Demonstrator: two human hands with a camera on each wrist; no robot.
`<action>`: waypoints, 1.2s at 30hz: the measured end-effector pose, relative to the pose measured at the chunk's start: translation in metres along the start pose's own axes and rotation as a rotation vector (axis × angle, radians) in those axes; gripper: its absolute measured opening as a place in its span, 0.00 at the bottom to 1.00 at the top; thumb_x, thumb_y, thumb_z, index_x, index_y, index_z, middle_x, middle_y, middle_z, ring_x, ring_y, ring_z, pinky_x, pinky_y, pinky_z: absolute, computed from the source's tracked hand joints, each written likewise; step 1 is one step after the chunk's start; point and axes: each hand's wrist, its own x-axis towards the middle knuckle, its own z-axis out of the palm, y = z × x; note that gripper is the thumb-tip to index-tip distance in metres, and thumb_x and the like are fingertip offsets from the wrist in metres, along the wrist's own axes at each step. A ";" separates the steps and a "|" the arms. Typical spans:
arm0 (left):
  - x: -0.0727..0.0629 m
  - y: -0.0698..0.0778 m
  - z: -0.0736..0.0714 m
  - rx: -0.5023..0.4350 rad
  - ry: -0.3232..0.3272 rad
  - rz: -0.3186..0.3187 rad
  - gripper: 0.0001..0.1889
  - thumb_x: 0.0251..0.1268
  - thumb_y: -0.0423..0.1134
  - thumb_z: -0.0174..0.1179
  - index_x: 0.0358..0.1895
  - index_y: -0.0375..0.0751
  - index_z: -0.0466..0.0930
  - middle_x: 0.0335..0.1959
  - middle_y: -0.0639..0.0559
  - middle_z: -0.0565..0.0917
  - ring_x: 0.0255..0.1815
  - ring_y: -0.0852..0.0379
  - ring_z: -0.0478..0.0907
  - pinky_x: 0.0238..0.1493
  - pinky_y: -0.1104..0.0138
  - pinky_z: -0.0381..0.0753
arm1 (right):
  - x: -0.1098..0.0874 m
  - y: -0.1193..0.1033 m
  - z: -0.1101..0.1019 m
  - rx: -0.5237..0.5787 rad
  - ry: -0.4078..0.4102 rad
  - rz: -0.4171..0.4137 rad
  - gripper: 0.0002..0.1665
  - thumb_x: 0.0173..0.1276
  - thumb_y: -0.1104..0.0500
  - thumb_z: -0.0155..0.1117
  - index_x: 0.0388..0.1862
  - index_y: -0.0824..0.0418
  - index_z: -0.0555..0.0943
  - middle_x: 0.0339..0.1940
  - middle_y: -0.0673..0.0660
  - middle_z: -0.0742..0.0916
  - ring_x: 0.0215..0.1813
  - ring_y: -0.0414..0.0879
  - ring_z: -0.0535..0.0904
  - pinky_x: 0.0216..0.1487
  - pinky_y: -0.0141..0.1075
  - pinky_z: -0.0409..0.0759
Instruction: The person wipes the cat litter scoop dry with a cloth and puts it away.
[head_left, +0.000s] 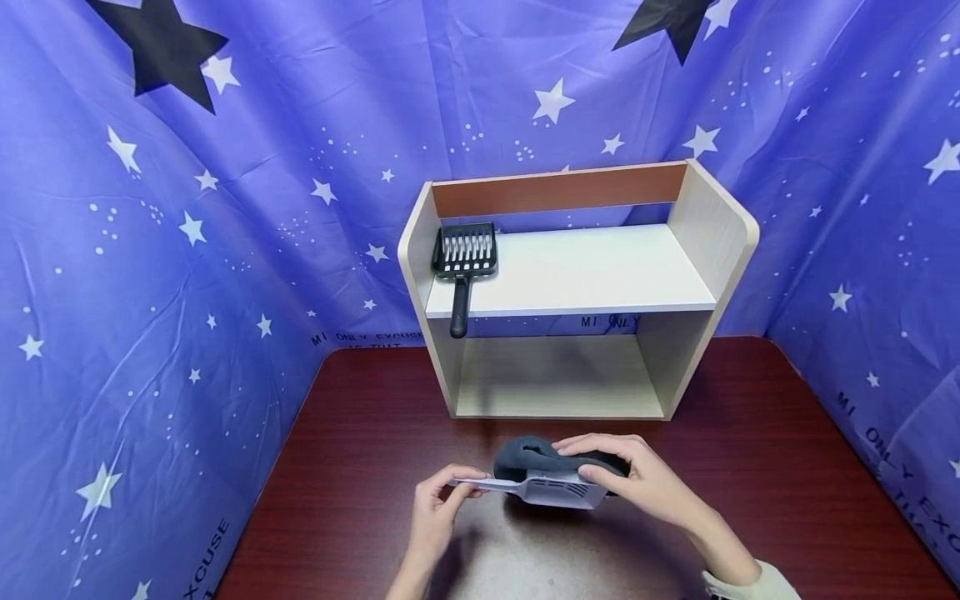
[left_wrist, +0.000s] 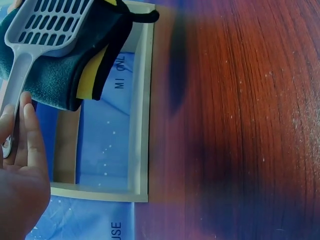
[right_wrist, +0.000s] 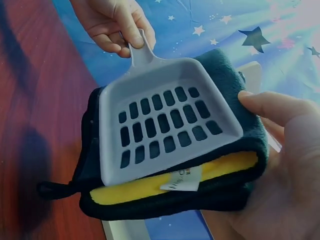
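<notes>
Between both hands, close over the front of the table, is a light grey slotted litter scoop (right_wrist: 172, 72). My left hand (head_left: 435, 508) pinches its handle between thumb and fingers. A folded dark green cloth (head_left: 525, 454) with a yellow inner side lies against the back of the pan, its white label and black hanging loop showing in the right wrist view. With the thumb near the pan's edge and the fingers behind, my right hand (head_left: 652, 479) grips the cloth. In the left wrist view the cloth (left_wrist: 55, 82) bulges out past the pan.
Behind the hands stands a pale wooden two-tier shelf (head_left: 570, 375) on the dark red table (head_left: 360, 467). A black slotted scoop (head_left: 461, 304) lies at the left of its upper tier, handle jutting over the front edge. Blue star-patterned curtains (head_left: 247, 275) enclose the table's back and sides.
</notes>
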 end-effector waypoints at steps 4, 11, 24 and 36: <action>0.000 0.000 0.002 0.000 0.019 0.021 0.05 0.65 0.21 0.58 0.37 0.19 0.81 0.33 0.26 0.84 0.34 0.67 0.85 0.35 0.72 0.88 | 0.000 0.001 -0.003 -0.020 -0.034 -0.065 0.23 0.69 0.72 0.59 0.60 0.55 0.81 0.61 0.56 0.85 0.65 0.43 0.80 0.65 0.24 0.73; 0.002 0.001 0.004 -0.003 0.042 0.044 0.04 0.64 0.20 0.58 0.37 0.20 0.82 0.32 0.26 0.83 0.34 0.67 0.85 0.35 0.72 0.88 | 0.000 0.002 -0.006 -0.021 -0.086 -0.034 0.24 0.72 0.71 0.56 0.63 0.55 0.80 0.65 0.58 0.83 0.68 0.43 0.77 0.68 0.23 0.70; 0.006 0.003 0.004 0.000 0.072 0.055 0.04 0.63 0.21 0.58 0.36 0.21 0.82 0.33 0.25 0.84 0.33 0.66 0.86 0.33 0.72 0.87 | -0.001 0.006 -0.006 -0.086 -0.042 -0.014 0.23 0.72 0.70 0.56 0.61 0.52 0.82 0.62 0.54 0.85 0.65 0.40 0.79 0.66 0.23 0.73; 0.008 0.004 0.001 0.017 0.116 0.079 0.04 0.62 0.19 0.59 0.35 0.22 0.82 0.32 0.26 0.85 0.29 0.64 0.85 0.31 0.73 0.87 | -0.005 0.004 -0.007 -0.104 0.024 -0.030 0.23 0.71 0.72 0.56 0.59 0.53 0.82 0.59 0.54 0.86 0.64 0.38 0.80 0.65 0.21 0.73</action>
